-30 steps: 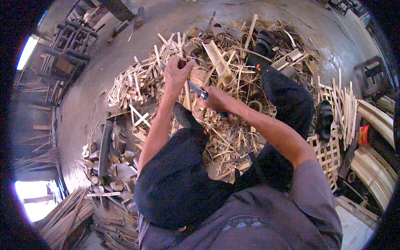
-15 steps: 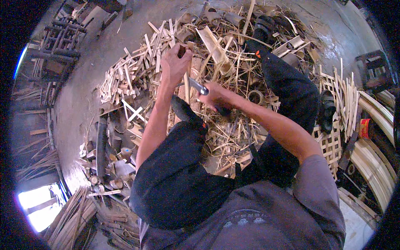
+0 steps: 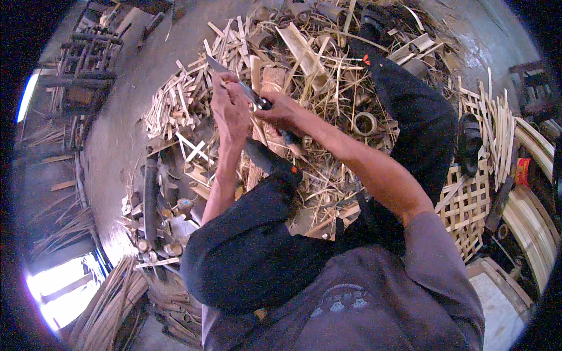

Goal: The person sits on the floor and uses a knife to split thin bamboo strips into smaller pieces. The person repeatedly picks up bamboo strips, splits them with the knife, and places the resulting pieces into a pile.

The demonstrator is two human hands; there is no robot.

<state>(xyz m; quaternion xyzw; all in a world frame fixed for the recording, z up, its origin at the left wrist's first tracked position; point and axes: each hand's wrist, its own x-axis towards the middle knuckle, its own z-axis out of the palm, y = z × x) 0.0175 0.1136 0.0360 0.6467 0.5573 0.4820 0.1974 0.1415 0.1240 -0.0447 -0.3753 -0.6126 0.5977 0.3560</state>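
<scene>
My right hand (image 3: pixel 280 111) is closed around the dark handle of a long knife (image 3: pixel 250 93) with a bright metal collar. Its blade slants up and left, passing over or just beside the fingers of my left hand (image 3: pixel 230 108). Those fingers are curled, and whatever they hold is hidden. A pale split bamboo piece (image 3: pixel 255 71) stands close to my left hand, beside a reddish-brown wooden block (image 3: pixel 275 80). Both hands are between my spread legs in dark trousers.
Short bamboo strips (image 3: pixel 175 105) lie heaped at the left. Shavings and a half-round bamboo piece (image 3: pixel 303 52) cover the floor ahead. Several bamboo offcuts (image 3: pixel 172 249) lie lower left. On the right are a woven bamboo lattice (image 3: pixel 468 205) and bundled long slats (image 3: pixel 530 231).
My left hand has come down and slightly left from the top of the upright bamboo. My right hand has raised the knife leftward, so its blade now reaches past my left fingers.
</scene>
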